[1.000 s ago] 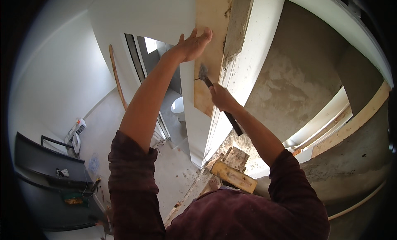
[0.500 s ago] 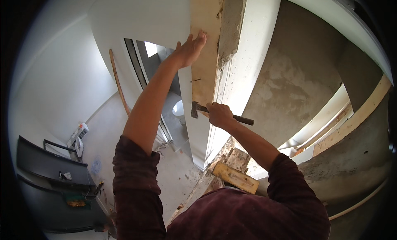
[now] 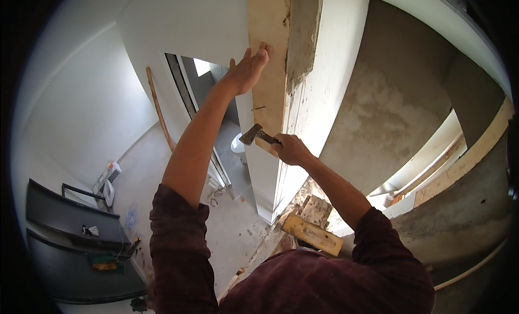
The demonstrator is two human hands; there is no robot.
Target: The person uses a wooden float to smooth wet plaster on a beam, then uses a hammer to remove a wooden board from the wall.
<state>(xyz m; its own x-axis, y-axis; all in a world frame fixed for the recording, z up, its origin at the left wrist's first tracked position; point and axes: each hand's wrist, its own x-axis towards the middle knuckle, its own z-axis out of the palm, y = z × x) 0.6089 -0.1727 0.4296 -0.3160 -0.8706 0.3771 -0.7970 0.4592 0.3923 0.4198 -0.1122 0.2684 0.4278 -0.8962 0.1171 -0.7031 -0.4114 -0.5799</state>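
Observation:
A pale wooden board [image 3: 268, 89] stands upright against the edge of the wall. My left hand [image 3: 247, 73] rests high on it, fingers spread and partly curled over its face. In my right hand [image 3: 293, 150] is a hammer [image 3: 251, 134], gripped by its dark handle. Its metal head points left, close to the lower part of the board. Between my two hands, a nail [image 3: 259, 108] sticks out of the board.
A yellow block-like piece [image 3: 312, 234] lies below among rubble. On the left, a long wooden stick [image 3: 158, 106] leans by a doorway, with a white bucket [image 3: 237, 143] beyond. Dark panels [image 3: 81, 260] lie at lower left. A rough plastered wall [image 3: 373, 92] rises on the right.
The hammer has turned in my right hand, its head shifting slightly up and left and its handle end now hidden. My left hand stays on the board, almost in place.

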